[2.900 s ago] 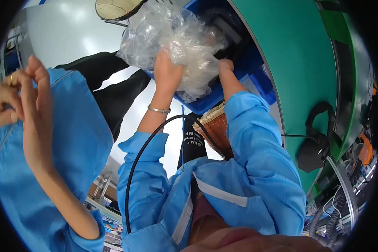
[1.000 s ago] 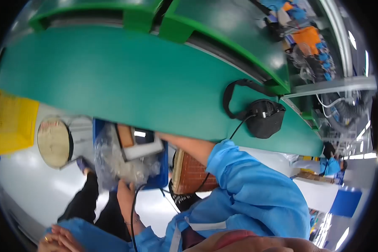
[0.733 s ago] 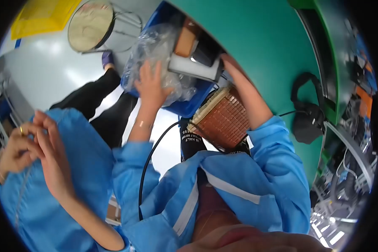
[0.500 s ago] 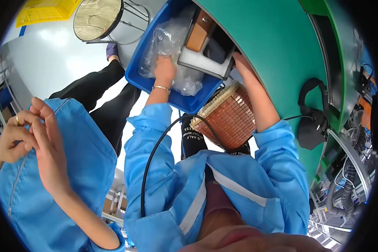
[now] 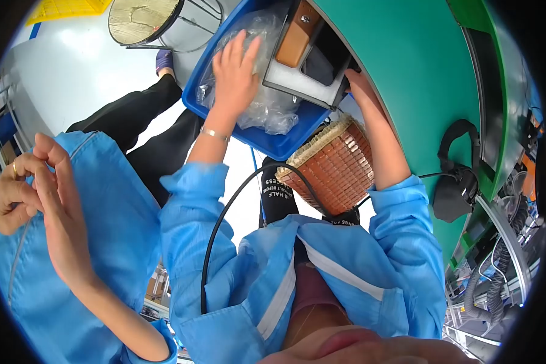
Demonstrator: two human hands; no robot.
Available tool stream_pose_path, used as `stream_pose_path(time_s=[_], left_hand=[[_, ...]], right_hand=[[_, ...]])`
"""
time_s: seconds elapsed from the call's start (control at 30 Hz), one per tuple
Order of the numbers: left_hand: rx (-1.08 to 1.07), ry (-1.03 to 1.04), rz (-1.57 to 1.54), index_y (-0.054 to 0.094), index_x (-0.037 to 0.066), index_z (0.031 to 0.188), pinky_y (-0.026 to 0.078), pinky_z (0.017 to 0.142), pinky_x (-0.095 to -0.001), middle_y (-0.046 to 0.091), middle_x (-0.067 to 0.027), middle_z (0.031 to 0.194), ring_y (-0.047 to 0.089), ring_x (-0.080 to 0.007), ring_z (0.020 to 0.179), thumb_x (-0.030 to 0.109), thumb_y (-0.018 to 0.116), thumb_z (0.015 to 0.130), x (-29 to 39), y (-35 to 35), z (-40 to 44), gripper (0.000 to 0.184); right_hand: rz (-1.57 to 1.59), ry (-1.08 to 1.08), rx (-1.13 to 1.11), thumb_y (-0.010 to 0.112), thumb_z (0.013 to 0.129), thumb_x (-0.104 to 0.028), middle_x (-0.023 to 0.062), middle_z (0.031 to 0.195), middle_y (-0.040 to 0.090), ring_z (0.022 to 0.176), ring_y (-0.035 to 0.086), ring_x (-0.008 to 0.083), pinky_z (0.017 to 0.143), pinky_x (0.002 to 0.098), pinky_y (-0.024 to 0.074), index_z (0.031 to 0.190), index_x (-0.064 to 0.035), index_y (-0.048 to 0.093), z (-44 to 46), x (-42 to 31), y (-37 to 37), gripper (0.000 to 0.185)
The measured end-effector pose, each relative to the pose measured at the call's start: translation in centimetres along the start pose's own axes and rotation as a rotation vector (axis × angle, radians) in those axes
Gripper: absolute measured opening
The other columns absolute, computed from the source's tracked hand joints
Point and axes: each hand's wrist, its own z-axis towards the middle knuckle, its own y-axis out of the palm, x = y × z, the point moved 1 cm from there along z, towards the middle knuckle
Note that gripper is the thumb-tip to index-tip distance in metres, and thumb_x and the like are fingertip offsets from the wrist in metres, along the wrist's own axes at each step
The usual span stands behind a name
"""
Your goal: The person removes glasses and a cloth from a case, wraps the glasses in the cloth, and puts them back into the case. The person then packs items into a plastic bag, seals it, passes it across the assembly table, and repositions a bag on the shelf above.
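My left hand point(image 5: 234, 77), palm down with its fingers spread, is over crumpled clear plastic bags point(image 5: 272, 112) inside a blue bin point(image 5: 278, 155). It grips nothing. A dark-edged box point(image 5: 306, 91) lies tilted across the bin's right side. In its white foam insert sit a brown leather-like piece point(image 5: 297, 37) and a dark flat piece point(image 5: 321, 64). My right hand point(image 5: 358, 84) holds the box at its right corner, beside the table edge; its fingertips are partly hidden.
A green table point(image 5: 400, 67) runs along the right, with a black strap and pouch point(image 5: 454, 197) on it. A seat with a brown beaded cover point(image 5: 333, 167) stands below the bin. To the left are a co-worker's clasped hands point(image 5: 48, 206) and a round stool point(image 5: 141, 21).
My left hand has come up off the plastic bags and opened, fingers now spread. My right hand stays at the box corner. The whole view has shifted slightly.
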Motion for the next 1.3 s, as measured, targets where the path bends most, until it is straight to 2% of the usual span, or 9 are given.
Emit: stream_pose_path(time_s=[0.13, 0.17, 0.27, 0.3, 0.43, 0.53, 0.9, 1.1, 1.3], left_hand=[[-0.13, 0.148, -0.048, 0.062, 0.011, 0.104, 0.033, 0.094, -0.0548, 0.062, -0.0103, 0.106, 0.057, -0.0285, 0.103, 0.009, 0.055, 0.077, -2.9, 3.2, 0.9, 0.027], [0.006, -0.079, -0.153, 0.065, 0.01, 0.093, 0.033, 0.094, -0.0552, 0.065, -0.0076, 0.092, 0.058, -0.0272, 0.102, 0.008, 0.052, 0.08, -3.3, 3.5, 0.3, 0.018], [-0.092, -0.231, -0.088, 0.064, 0.01, 0.093, 0.034, 0.094, -0.0557, 0.064, -0.0083, 0.096, 0.058, -0.0254, 0.103, 0.012, 0.054, 0.082, -3.3, 1.9, -2.3, 0.015], [-0.243, -0.165, -0.053, 0.063, 0.009, 0.1, 0.033, 0.096, -0.0584, 0.057, -0.0112, 0.117, 0.051, -0.0269, 0.115, 0.018, 0.058, 0.083, -2.3, 1.8, -3.5, 0.02], [-0.787, -0.206, 0.097, 0.056, 0.008, 0.12, 0.027, 0.1, -0.0647, 0.027, -0.0105, 0.148, 0.028, -0.0339, 0.135, 0.022, 0.061, 0.083, -0.4, 3.4, -4.7, 0.04], [-0.562, -0.313, -0.122, 0.055, 0.01, 0.123, 0.03, 0.1, -0.0617, 0.037, -0.0134, 0.142, 0.035, -0.0346, 0.131, 0.022, 0.058, 0.084, -0.6, 7.3, -4.2, 0.041], [-1.065, -0.163, 0.027, 0.056, 0.011, 0.123, 0.032, 0.1, -0.059, 0.041, -0.0158, 0.139, 0.038, -0.0365, 0.129, 0.019, 0.059, 0.083, -4.6, 17.3, -6.0, 0.041], [-1.074, -0.119, 0.014, 0.056, 0.011, 0.123, 0.033, 0.1, -0.0575, 0.043, -0.0172, 0.138, 0.039, -0.0376, 0.128, 0.018, 0.059, 0.082, -6.0, 23.2, -6.6, 0.041], [-0.918, -0.027, -0.177, 0.057, 0.012, 0.123, 0.035, 0.099, -0.056, 0.045, -0.0185, 0.136, 0.041, -0.0387, 0.126, 0.017, 0.059, 0.082, -7.4, 24.4, -8.1, 0.041]], right_hand=[[0.065, 0.072, -0.042, 0.056, 0.081, -0.012, 0.0169, 0.09, 0.061, 0.073, 0.064, 0.0236, 0.054, 0.0321, 0.055, 0.113, 0.005, 0.052, -0.2, -0.4, -0.4, 0.037], [0.084, 0.081, -0.052, 0.056, 0.08, -0.012, 0.0163, 0.09, 0.061, 0.073, 0.064, 0.0232, 0.053, 0.0319, 0.0548, 0.111, 0.0049, 0.052, -0.1, -0.3, -0.4, 0.035], [0.131, 0.069, -0.047, 0.057, 0.079, -0.011, 0.0149, 0.089, 0.06, 0.072, 0.064, 0.0225, 0.052, 0.0315, 0.0545, 0.107, 0.0046, 0.053, 0.3, 0.4, 0.2, 0.032], [0.133, 0.039, -0.024, 0.057, 0.079, -0.011, 0.0147, 0.089, 0.06, 0.072, 0.064, 0.0225, 0.052, 0.0314, 0.0546, 0.106, 0.0045, 0.053, 0.7, 1.6, 1.0, 0.031], [0.269, 0.104, -0.02, 0.056, 0.079, -0.011, 0.0141, 0.089, 0.061, 0.073, 0.064, 0.0224, 0.05, 0.0307, 0.0542, 0.102, 0.0033, 0.056, -0.9, -0.9, -0.1, 0.028], [0.192, 0.099, -0.093, 0.055, 0.08, -0.014, 0.018, 0.094, 0.061, 0.079, 0.063, 0.0271, 0.059, 0.0345, 0.0526, 0.105, 0.0034, 0.056, -0.4, -0.2, 1.3, 0.031], [-0.015, 0.141, -0.076, 0.052, 0.083, -0.022, 0.0296, 0.109, 0.058, 0.103, 0.056, 0.0406, 0.092, 0.0428, 0.0422, 0.116, 0.0028, 0.054, -2.8, -2.7, 3.9, 0.042], [-0.032, 0.094, -0.118, 0.052, 0.08, -0.014, 0.0249, 0.091, 0.063, 0.083, 0.062, 0.0381, 0.075, 0.0479, 0.0481, 0.098, 0.0029, 0.061, -1.9, -3.3, 4.4, 0.027], [-0.057, 0.076, -0.002, 0.053, 0.08, -0.015, 0.0246, 0.087, 0.064, 0.082, 0.062, 0.0387, 0.074, 0.0478, 0.0481, 0.089, 0.0022, 0.064, 1.0, -2.2, 7.9, 0.022]])
